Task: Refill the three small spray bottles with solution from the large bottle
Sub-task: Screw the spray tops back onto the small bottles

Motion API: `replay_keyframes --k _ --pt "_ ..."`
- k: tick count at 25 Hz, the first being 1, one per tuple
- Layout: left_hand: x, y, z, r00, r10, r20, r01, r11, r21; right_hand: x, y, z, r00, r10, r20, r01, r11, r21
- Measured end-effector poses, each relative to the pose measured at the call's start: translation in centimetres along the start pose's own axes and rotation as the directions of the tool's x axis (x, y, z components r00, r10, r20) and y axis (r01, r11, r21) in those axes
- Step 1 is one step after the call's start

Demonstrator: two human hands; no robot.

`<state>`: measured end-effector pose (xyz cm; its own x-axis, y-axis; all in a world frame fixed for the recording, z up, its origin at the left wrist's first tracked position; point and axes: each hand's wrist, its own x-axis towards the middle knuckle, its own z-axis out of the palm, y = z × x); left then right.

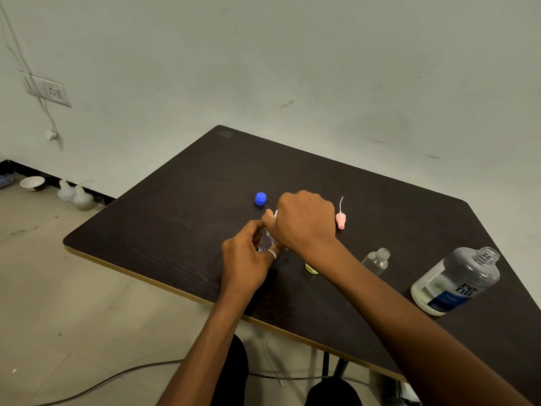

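The step in hand looks like closing or opening one small spray bottle, so the work is a two-handed twist done over the dark table [181, 218]. Farthest left of what matters, the left hand [248, 259] wraps the small clear bottle [267, 240] low down, its fingers [273, 253] curled narrow around the body; that grip should stay firm and upright so nothing spills if there is liquid inside, which I cannot judge from here. Just beyond those fingers, a blue cap [260, 198] lies loose on the table, clear of both hands. Directly above the bottle's neck the right hand [306, 221] comes down from the right, its fingers bent over something white at the top, likely the spray head; they are closed on it, though the hand hides exactly how. Turn with the right hand only, keep the tube straight in the neck, and stop once the thread seats, since a small plastic thread probably strips easily. To the right of that hand, close by, a pink spray head [341, 220] with its thin tube lies flat on the table. Further right and nearer the person, an open empty small bottle [376, 261] stands uncapped, and well to its right the large bottle [456, 281] stands open, partly filled. Keep the right forearm high; it passes close to that empty bottle.
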<state>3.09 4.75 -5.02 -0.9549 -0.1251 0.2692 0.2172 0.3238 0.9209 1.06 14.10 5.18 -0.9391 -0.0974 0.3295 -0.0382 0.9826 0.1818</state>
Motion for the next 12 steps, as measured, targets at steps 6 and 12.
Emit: replay_keyframes --k 6,12 --pt "-0.3 0.1 0.1 0.999 0.004 -0.048 -0.002 0.999 0.033 -0.4 -1.1 -0.1 0.985 0.158 0.063 -0.163 0.982 0.091" --pt "-0.4 0.3 0.3 0.997 0.016 -0.074 -0.011 0.998 0.065 -0.5 -1.6 -0.5 0.976 0.196 0.098 -0.205 0.975 0.089"
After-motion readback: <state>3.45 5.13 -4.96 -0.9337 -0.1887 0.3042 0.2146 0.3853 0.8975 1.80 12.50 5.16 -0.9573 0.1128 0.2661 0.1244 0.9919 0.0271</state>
